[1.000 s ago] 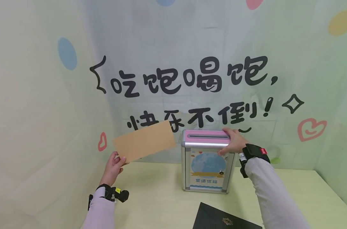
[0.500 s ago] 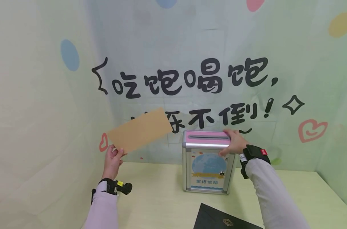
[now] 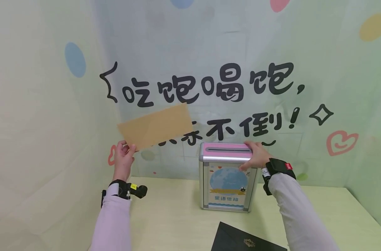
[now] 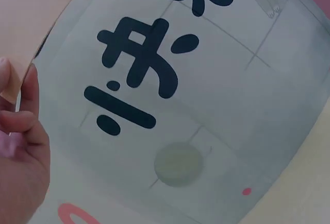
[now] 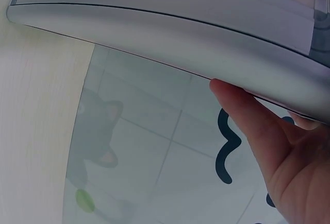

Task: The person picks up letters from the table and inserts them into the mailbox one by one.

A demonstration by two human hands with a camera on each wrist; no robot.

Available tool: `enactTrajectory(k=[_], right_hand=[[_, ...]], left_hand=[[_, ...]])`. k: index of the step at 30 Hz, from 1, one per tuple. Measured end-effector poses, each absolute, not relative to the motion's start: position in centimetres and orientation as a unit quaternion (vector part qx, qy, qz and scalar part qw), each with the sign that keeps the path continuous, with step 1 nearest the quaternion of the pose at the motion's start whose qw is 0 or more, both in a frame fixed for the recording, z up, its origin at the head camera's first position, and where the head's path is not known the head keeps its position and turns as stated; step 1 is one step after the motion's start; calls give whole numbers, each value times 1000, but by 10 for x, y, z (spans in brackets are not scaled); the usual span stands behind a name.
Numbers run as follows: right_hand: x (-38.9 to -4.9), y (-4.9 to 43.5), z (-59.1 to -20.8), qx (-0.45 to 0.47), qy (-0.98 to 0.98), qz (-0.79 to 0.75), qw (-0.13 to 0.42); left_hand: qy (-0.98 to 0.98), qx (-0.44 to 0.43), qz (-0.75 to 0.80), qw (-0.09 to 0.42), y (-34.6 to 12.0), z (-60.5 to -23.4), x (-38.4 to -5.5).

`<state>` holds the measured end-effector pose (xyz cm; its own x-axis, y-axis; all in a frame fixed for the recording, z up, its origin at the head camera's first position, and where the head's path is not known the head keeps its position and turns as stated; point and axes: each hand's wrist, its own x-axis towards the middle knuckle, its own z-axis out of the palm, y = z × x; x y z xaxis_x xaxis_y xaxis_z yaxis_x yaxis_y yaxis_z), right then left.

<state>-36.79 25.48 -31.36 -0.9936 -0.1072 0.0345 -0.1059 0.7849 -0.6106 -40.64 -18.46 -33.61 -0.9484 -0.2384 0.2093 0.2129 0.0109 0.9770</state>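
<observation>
In the head view a plain brown paper envelope [image 3: 157, 124] is raised at the left, tilted up towards its right end. My left hand [image 3: 124, 161] pinches its lower left corner between thumb and fingers. An upright letter box [image 3: 206, 184] with silver edges and a pink top, slotted along its length, stands on the table. My right hand [image 3: 257, 156] grips the box's top right end, thumb on the front and fingers over the top. In the right wrist view, that hand [image 5: 283, 154] lies against the box's silver side [image 5: 154, 36]. The envelope's inside is hidden.
A black envelope [image 3: 240, 238] with a gold emblem lies on the pale table [image 3: 165, 216] in front of the box, cut off by the frame's lower edge. Behind the table hangs a printed backdrop [image 3: 190, 42] with large black characters, and it continues along the left side.
My left hand has lifted the brown envelope higher, away from the tabletop; its tilt steepened, then eased. The right hand, the box and the black envelope have stayed in place.
</observation>
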Motion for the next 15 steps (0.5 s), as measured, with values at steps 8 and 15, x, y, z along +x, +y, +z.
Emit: enactTrajectory(k=[8, 15], right_hand=[[-371, 255, -315, -55, 943, -329, 4], [-375, 258, -320, -56, 943, -328, 5]], left_hand=[[-724, -55, -660, 194, -164, -310, -410], [-763, -122, -599, 207, -141, -285, -414]])
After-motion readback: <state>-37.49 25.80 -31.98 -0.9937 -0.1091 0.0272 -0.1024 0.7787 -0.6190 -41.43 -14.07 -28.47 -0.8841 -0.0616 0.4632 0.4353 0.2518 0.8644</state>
